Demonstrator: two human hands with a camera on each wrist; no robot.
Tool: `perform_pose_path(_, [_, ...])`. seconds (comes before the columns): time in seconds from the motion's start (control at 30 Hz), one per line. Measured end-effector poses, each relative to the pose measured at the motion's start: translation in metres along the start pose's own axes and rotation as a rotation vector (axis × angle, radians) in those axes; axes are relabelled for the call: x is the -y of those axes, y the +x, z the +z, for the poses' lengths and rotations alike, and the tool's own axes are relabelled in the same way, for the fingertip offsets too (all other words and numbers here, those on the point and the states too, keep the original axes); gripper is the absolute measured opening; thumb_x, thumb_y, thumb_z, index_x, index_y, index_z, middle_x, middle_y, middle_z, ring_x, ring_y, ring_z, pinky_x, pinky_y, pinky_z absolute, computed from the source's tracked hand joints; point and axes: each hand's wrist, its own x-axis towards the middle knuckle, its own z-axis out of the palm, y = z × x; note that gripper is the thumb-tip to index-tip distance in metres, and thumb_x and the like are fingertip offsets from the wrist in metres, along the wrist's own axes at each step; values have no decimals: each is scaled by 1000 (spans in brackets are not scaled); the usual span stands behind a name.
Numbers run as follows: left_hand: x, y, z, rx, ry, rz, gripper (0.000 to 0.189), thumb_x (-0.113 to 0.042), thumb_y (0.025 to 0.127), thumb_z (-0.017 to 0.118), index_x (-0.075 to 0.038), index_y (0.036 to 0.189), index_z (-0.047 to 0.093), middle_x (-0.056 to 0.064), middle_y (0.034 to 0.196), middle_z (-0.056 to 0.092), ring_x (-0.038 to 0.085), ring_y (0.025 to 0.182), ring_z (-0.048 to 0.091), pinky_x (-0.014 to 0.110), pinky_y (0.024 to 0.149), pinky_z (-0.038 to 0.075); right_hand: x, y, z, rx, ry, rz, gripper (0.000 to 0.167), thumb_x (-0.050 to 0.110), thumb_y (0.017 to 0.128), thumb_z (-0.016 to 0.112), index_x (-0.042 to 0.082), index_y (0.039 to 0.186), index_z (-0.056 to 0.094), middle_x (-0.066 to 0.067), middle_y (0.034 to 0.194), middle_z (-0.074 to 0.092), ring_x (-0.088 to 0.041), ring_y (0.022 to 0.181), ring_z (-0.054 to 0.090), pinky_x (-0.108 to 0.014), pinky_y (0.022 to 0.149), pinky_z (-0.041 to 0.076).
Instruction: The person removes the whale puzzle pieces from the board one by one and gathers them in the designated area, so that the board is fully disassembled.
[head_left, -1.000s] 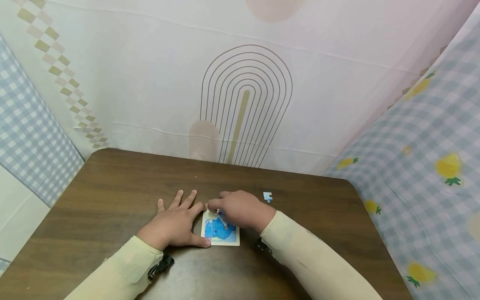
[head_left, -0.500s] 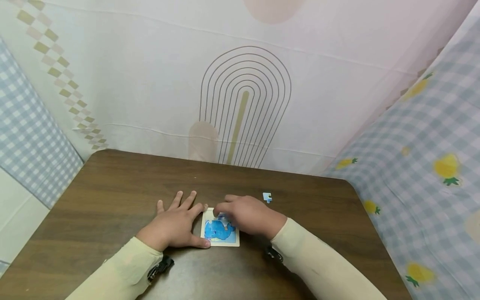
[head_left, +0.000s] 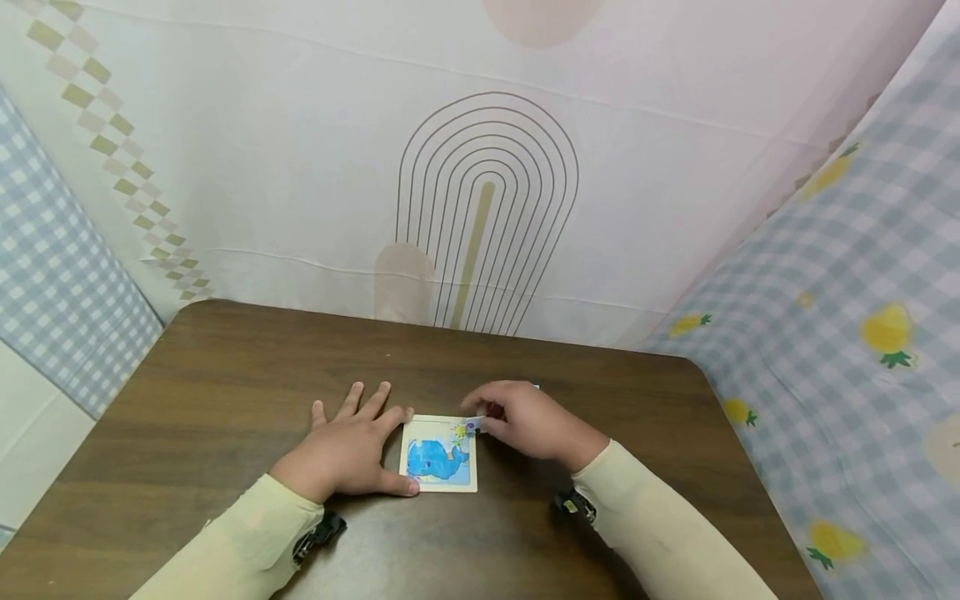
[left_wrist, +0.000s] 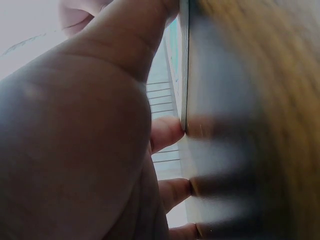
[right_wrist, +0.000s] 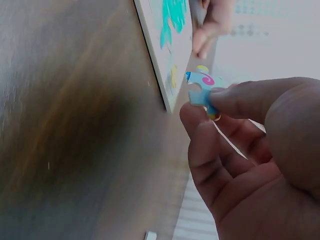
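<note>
A small square jigsaw board [head_left: 438, 487] with a blue whale picture lies on the table. My left hand [head_left: 341, 450] rests spread at its left side, thumb on the lower left corner and index fingertip by the upper left one. At the upper right corner, my right hand [head_left: 532, 421] pinches a jigsaw piece [right_wrist: 202, 87] between thumb and index finger. That piece is light blue with a pink swirl and is held up off the board in the right wrist view. In the board's top part, a yellow sun shows beside the pinched piece.
Another jigsaw piece [head_left: 536, 386] lies on the brown table [head_left: 262, 358] behind my right hand, mostly hidden by it. A patterned white cloth [head_left: 300, 167] hangs along the table's far edge, with checked cloth [head_left: 825, 375] on the right.
My right hand has moved right, from over the board's upper left to its upper right corner, with the piece in its fingertips. The left hand stays put.
</note>
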Motion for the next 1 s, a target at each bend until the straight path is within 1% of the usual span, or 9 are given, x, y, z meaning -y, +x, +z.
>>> perform_pose_path(0.1, [0,0,1,8,-6,3,116,-93,75,80,-35,170,48,16,190,17,56,173,11,100,117,8,-8,-4,-6,-46,25,77,11,14,106,78,21,114,81,7,106,77,-7,96,67,-30,87,60])
perform_pose_path(0.13, [0,1,1,10,-6,4,116,-93,75,80,-35,170,48,16,190,17,56,173,11,99,117,8,-11,-6,-8,-58,27,93,9,13,106,79,22,110,81,7,106,77,-7,96,68,-31,88,61])
perform_pose_path(0.2, [0,1,1,10,-8,6,116,-93,76,81,-35,170,48,16,190,17,57,173,11,100,117,8,-18,-8,-12,-74,16,119,10,13,106,78,23,107,80,7,107,76,-8,97,67,-33,89,60])
perform_pose_path(0.43, [-2,-1,-1,9,-9,3,115,-92,77,81,-35,171,48,16,190,15,57,173,9,99,118,7,-46,-15,-30,-113,-28,187,14,9,107,71,20,107,79,2,112,76,-14,100,66,-40,91,58])
perform_pose_path(0.63, [-3,-3,-3,0,-11,12,116,-91,76,82,-33,170,49,17,189,17,59,172,12,100,116,8,-71,-20,-48,-126,-30,292,14,9,109,66,16,110,79,-2,111,77,-19,101,69,-45,93,58])
perform_pose_path(0.73, [-3,-3,-4,-6,-8,15,115,-91,76,83,-33,170,49,17,189,18,59,172,12,100,116,9,-84,-24,-54,-129,-12,350,16,10,109,63,13,112,79,-4,106,77,-20,96,69,-43,89,58])
perform_pose_path(0.9, [-3,-3,-4,-8,-6,16,116,-91,75,83,-33,170,49,17,189,18,60,172,13,100,115,10,-106,-27,-59,-119,54,436,18,8,109,60,8,113,77,-6,96,75,-17,83,68,-36,77,54])
perform_pose_path(1.0, [-4,-2,-4,-6,-8,15,116,-91,75,83,-33,170,49,17,189,18,59,172,12,100,115,10,-116,-29,-59,-113,106,480,18,6,108,60,6,114,77,-8,101,75,-18,84,70,-33,75,56])
